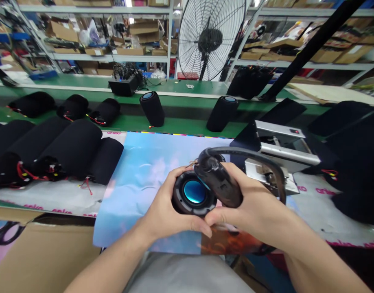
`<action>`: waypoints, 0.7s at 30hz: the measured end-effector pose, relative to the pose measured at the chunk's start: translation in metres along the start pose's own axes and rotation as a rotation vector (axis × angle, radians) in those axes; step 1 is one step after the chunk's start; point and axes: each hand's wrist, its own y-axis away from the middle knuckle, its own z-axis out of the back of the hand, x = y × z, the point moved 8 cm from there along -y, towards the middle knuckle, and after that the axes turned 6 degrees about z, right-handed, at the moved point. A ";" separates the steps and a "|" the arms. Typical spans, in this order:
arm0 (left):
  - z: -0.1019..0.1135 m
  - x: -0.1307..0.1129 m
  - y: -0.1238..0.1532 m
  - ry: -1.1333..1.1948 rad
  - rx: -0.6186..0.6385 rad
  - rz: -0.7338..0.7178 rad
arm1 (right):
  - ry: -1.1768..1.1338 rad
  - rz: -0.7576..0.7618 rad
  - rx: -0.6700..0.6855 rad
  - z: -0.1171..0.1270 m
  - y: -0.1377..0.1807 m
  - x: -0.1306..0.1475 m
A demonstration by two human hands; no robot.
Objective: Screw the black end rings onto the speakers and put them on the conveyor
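A black cylindrical speaker [178, 198] with a shiny blue round end faces up at me, held over a printed blue-pink sheet. My left hand [165, 207] wraps round its left side, thumb along the near rim. My right hand [250, 199] grips a black corded hand tool [220, 179], whose exact kind I cannot make out. The tool leans over the speaker's right edge, and its thick cable [266, 156] loops over my right wrist. The right thumb presses near the speaker's lower right rim, by the left thumb. My right fingers are mostly hidden.
Several black fabric-covered cylinders [71, 150] with red wires lie at left. Two speakers [153, 109] stand on the green bench ahead. A silver metal device [284, 142] sits at right, near dark fabric pieces [351, 154]. Beyond are a large fan [209, 38] and loaded shelves.
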 end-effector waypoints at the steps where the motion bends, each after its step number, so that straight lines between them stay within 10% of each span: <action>1: 0.000 0.002 -0.001 0.007 0.003 0.002 | -0.002 -0.006 -0.026 0.000 0.001 -0.002; 12: 0.003 0.015 0.008 0.073 0.016 -0.033 | -0.122 -0.136 0.024 -0.019 0.022 -0.003; 21: 0.014 0.010 0.014 -0.113 -0.081 -0.136 | -0.093 0.065 0.122 -0.003 0.002 0.004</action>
